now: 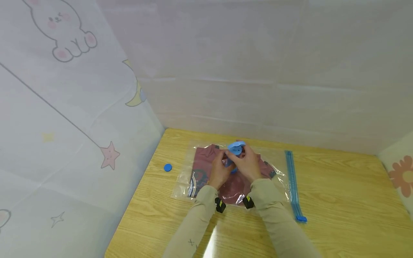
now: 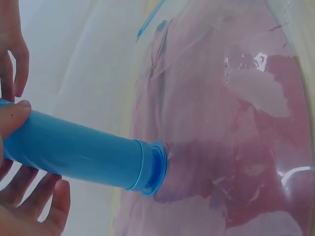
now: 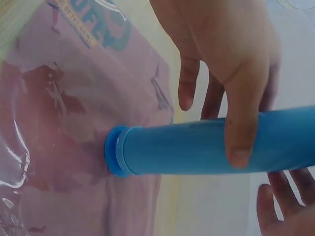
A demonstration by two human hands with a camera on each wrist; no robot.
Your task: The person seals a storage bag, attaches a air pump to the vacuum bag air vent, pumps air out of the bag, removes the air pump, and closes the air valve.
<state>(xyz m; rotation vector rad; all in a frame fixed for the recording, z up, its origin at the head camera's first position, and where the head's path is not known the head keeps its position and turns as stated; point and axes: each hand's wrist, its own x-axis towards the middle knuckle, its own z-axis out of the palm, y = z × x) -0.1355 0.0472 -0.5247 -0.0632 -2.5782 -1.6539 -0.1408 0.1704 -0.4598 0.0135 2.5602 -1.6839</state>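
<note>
A blue hand pump stands with its lower end at the round blue valve of a clear vacuum storage bag. My left hand grips the barrel from the left, its thumb lying along the side in the right wrist view. From the right, my right hand holds the upper barrel, just below the light blue handle. Inside the bag lies a folded maroon garment with a dark printed patch, the film wrinkled and shiny above it.
A small blue round cap lies on the wooden table, left of the bag. Along the bag's right edge runs a blue zip strip with a slider at its near end. Printed sheets hang behind and beside the table.
</note>
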